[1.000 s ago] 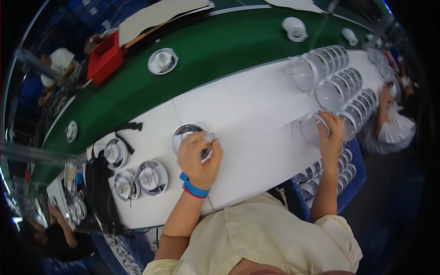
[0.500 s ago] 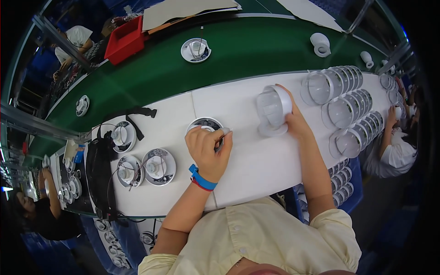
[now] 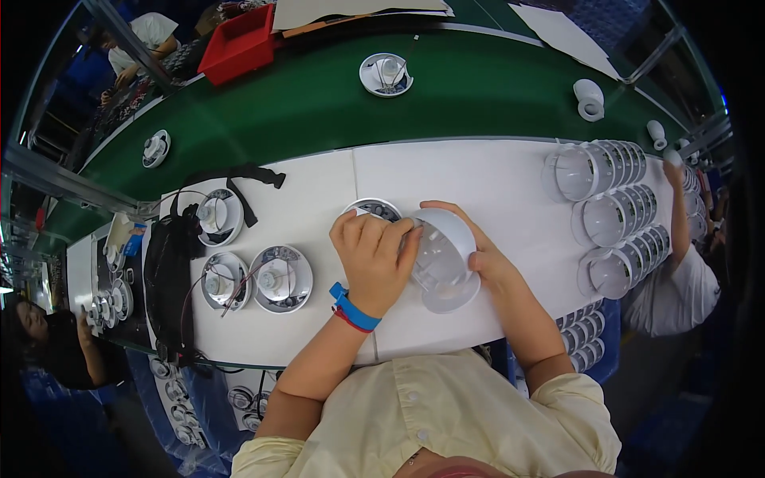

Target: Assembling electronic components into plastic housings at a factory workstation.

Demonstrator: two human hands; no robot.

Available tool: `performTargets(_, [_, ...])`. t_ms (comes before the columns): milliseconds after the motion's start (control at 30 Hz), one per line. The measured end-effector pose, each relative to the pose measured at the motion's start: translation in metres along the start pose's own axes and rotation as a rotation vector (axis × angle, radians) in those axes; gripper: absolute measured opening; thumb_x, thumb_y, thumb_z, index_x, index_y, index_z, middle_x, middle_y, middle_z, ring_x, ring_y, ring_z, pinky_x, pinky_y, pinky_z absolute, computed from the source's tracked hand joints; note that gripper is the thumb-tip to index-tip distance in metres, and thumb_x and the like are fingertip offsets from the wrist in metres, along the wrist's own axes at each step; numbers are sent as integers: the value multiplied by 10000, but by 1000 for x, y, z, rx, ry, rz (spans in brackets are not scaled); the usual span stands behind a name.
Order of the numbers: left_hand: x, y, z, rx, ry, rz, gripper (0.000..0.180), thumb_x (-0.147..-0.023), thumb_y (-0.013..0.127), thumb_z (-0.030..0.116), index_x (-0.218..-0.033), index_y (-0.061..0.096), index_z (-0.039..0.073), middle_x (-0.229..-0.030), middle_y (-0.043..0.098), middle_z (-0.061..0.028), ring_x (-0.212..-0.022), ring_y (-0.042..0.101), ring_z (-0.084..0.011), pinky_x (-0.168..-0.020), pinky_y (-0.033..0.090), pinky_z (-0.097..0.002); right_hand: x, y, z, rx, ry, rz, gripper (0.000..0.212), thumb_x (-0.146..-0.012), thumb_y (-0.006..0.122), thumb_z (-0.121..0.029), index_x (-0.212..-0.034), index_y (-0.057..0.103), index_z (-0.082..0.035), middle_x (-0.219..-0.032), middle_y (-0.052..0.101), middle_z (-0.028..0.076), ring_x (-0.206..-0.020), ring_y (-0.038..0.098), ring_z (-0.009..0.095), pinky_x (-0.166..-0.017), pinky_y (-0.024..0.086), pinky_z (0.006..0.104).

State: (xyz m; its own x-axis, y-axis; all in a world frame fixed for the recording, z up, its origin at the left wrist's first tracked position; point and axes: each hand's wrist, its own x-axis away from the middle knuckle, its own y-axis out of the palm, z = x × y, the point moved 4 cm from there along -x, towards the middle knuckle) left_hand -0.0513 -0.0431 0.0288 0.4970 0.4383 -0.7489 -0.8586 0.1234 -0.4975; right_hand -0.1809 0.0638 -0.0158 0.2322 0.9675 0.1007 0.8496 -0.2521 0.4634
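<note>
My right hand grips a cup-shaped plastic cover, translucent with a white rim band, tilted over the white table. Close against the cover's left side is my left hand, its fingers curled together; what they pinch is hidden. Just behind those knuckles a round white lamp base with a dark patterned inside partly shows. To the left, several similar wired bases stand on the table, among them one base with a raised white centre and another with loose thin wires.
Nested rows of clear covers stand at the right. A black bag lies at the left. Beyond the table runs a green belt bearing a wired base and white fittings. A red bin sits farther back. Other people work on both sides.
My right hand has brought the cover left and nearer to me, up against my left hand. Items on the belt have shifted right in view. The co-worker's arm at right has reached farther up.
</note>
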Motion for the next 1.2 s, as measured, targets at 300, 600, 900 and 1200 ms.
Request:
performTargets(300, [-1, 0, 4, -49, -5, -22, 141, -740, 748, 126, -853, 664, 128, -818, 524, -10, -896, 513, -211, -977, 338, -452, 1, -2, 0, 22, -7, 0, 1113, -548, 842, -530, -1447, 365, -82, -1323, 502, 90, -1247, 493, 219, -1030, 384, 323])
performTargets(600, [2, 0, 2, 82, -56, -75, 99, -727, 734, 64, -785, 684, 126, -807, 589, -6, -1042, 576, -209, -1026, 308, -458, 9, 14, -11, 82, 10, 29, 1065, -550, 835, -512, -1417, 396, -76, -1278, 519, 86, -1225, 497, 212, -1020, 379, 317])
performTargets(900, [25, -30, -54, 266, -557, -172, 504, -853, 653, 73, -1304, 448, -22, -1179, 549, -190, -995, 590, -275, -902, 449, -403, 22, -10, -24, 519, -115, 225, 1054, -594, 815, -515, -1433, 383, -44, -1262, 520, 116, -1202, 499, 228, -1023, 361, 320])
performTargets(1200, [47, -7, -86, 728, -1003, -455, 646, -848, 575, -38, -1433, 302, -18, -1097, 592, -194, -898, 641, -213, -710, 559, -306, 26, -14, -15, 538, -124, 246, 1055, -621, 815, -478, -1464, 337, -61, -1326, 468, 129, -1244, 463, 244, -1044, 344, 336])
